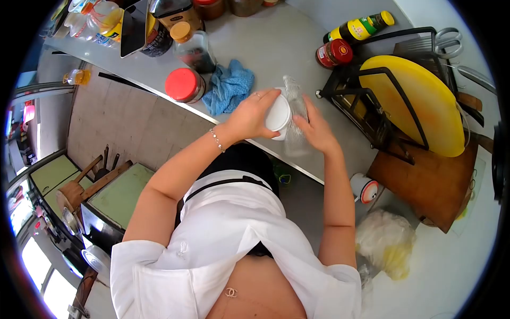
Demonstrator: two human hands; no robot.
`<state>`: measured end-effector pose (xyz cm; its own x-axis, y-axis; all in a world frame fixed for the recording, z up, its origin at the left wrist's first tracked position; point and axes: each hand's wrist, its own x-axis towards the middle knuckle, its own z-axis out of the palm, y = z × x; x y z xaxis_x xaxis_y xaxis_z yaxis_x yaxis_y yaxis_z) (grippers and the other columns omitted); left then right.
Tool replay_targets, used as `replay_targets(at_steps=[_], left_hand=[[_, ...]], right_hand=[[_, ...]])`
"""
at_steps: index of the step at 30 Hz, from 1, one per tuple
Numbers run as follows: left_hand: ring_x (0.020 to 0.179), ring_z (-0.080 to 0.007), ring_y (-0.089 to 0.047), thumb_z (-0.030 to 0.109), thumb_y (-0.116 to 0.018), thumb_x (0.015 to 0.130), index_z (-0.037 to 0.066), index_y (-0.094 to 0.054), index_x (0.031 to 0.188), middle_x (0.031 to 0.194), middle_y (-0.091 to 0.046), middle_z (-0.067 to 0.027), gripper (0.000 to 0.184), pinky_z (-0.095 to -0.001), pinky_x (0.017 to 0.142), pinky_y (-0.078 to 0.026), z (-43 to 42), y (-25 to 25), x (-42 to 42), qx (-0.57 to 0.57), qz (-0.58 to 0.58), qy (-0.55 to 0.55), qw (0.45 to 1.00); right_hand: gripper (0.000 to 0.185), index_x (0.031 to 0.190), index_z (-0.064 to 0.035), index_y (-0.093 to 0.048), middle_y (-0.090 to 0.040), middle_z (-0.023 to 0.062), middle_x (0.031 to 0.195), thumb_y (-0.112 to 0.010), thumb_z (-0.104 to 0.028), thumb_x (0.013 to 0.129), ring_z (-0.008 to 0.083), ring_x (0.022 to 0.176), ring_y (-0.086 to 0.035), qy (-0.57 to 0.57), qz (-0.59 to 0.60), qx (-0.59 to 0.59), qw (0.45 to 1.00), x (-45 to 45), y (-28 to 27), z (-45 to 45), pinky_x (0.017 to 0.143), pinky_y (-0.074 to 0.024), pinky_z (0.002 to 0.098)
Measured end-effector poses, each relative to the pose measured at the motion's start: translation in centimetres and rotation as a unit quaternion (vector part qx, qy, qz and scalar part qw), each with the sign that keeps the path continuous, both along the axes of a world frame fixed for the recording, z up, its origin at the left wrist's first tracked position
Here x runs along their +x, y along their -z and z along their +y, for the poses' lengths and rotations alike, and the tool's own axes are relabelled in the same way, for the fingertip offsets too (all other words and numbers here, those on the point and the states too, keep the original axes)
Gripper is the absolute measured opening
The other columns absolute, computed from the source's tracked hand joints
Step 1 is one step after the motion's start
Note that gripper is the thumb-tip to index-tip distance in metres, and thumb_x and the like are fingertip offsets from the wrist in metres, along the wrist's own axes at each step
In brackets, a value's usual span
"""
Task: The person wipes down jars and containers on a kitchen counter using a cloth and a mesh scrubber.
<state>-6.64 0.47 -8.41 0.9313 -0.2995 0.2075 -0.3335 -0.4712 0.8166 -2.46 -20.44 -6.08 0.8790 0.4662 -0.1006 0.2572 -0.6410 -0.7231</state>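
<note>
Over the front edge of the grey counter (154, 58), my left hand (254, 114) grips a round white lid or container (278, 113) by its left side. My right hand (314, 126) has its fingers round a clear, ridged plastic piece (295, 119), which stands against the right side of the white item. A crumpled blue cloth (229, 87) lies just beyond my left hand, beside a jar with a red lid (183, 85).
At the right a black rack (366, 114) holds a yellow cutting board (414, 103); a wooden board (425, 181) is below. A yellow-capped bottle (361, 27) and red-lidded jar (333, 53) lie behind. More jars and bottles stand at the back left. A plastic bag (387, 242) hangs lower right.
</note>
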Motion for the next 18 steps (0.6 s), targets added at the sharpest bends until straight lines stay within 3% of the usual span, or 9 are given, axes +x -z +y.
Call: replay_targets(at_steps=[2,3,6,8,10,13,15,18], left_hand=[[0.113,-0.0355,-0.049,0.025,-0.084,0.05,0.0,-0.042,0.128,0.124,-0.048,-0.0202,0.091,-0.0377,0.095,-0.042,-0.3,-0.2,0.2,0.005,-0.01,0.017,1.0],[0.113,-0.0357,-0.049,0.025,-0.084,0.051,0.0,-0.042,0.127,0.124,-0.048,-0.0203,0.091,-0.0377,0.095,-0.042,-0.7,-0.5,-0.7,-0.003,0.009,0.024,1.0],[0.113,-0.0358,-0.049,0.025,-0.083,0.052,0.0,-0.042,0.127,0.124,-0.048,-0.0203,0.09,-0.0375,0.094,-0.042,-0.5,-0.4,-0.6,-0.008,0.022,0.032,0.999],[0.113,-0.0358,-0.049,0.025,-0.083,0.052,0.0,-0.042,0.127,0.124,-0.048,-0.0201,0.089,-0.0374,0.094,-0.042,-0.1,-0.2,0.1,-0.008,0.006,0.019,1.0],[0.113,-0.0358,-0.049,0.025,-0.082,0.052,0.0,-0.043,0.127,0.124,-0.048,-0.0198,0.088,-0.0375,0.094,-0.042,0.4,0.1,0.3,-0.005,-0.011,0.001,1.0],[0.113,-0.0357,-0.049,0.025,-0.082,0.052,0.001,-0.043,0.128,0.125,-0.047,-0.0194,0.089,-0.0378,0.094,-0.042,-0.7,-0.1,0.1,0.013,-0.023,0.053,0.998],[0.113,-0.0358,-0.049,0.024,-0.082,0.052,0.001,-0.043,0.128,0.126,-0.047,-0.0193,0.088,-0.0379,0.094,-0.042,-0.8,-0.6,-0.1,0.023,0.016,0.037,0.999],[0.113,-0.0359,-0.049,0.025,-0.082,0.052,0.001,-0.044,0.127,0.125,-0.047,-0.0193,0.087,-0.0379,0.094,-0.042,0.2,-0.6,0.3,0.019,0.001,0.036,0.999]], right_hand=[[0.05,0.13,0.0012,-0.04,-0.044,0.0223,0.131,-0.051,-0.024,0.088,0.0322,0.124,-0.04,0.025,0.25,-0.001,0.968,2.7,-0.3,1.1,0.103,-0.0297,0.0395],[0.055,0.134,0.0008,-0.035,-0.04,0.0224,0.136,-0.051,-0.024,0.088,0.0328,0.128,-0.036,0.035,0.374,-0.002,0.927,3.1,-0.3,1.3,0.105,-0.0265,0.0399],[0.053,0.131,0.0019,-0.038,-0.05,0.0222,0.126,-0.052,-0.026,0.088,0.0318,0.116,-0.047,0.048,0.358,0.131,0.923,1.4,1.8,-0.2,0.1,-0.0334,0.0376],[0.046,0.125,0.0024,-0.044,-0.055,0.0207,0.117,-0.051,-0.025,0.089,0.0302,0.104,-0.052,0.037,0.042,0.104,0.993,-1.7,2.9,-0.6,0.093,-0.0381,0.0372],[0.044,0.124,0.0024,-0.045,-0.057,0.0206,0.114,-0.049,-0.025,0.09,0.0306,0.101,-0.054,0.055,-0.049,0.085,0.994,-2.2,3.0,0.0,0.092,-0.0389,0.0381],[0.048,0.13,0.0015,-0.038,-0.051,0.023,0.122,-0.047,-0.026,0.091,0.035,0.113,-0.047,0.117,0.187,0.093,0.971,-0.1,2.5,0.5,0.099,-0.0322,0.0421],[0.054,0.136,0.0006,-0.03,-0.043,0.0249,0.131,-0.045,-0.026,0.092,0.039,0.124,-0.038,0.115,0.382,0.14,0.906,2.0,2.3,0.7,0.105,-0.0245,0.0459],[0.046,0.128,0.0019,-0.042,-0.052,0.0243,0.12,-0.043,-0.028,0.093,0.0394,0.115,-0.046,0.069,0.139,0.084,0.984,-1.1,3.8,-0.3,0.099,-0.0322,0.0436]])
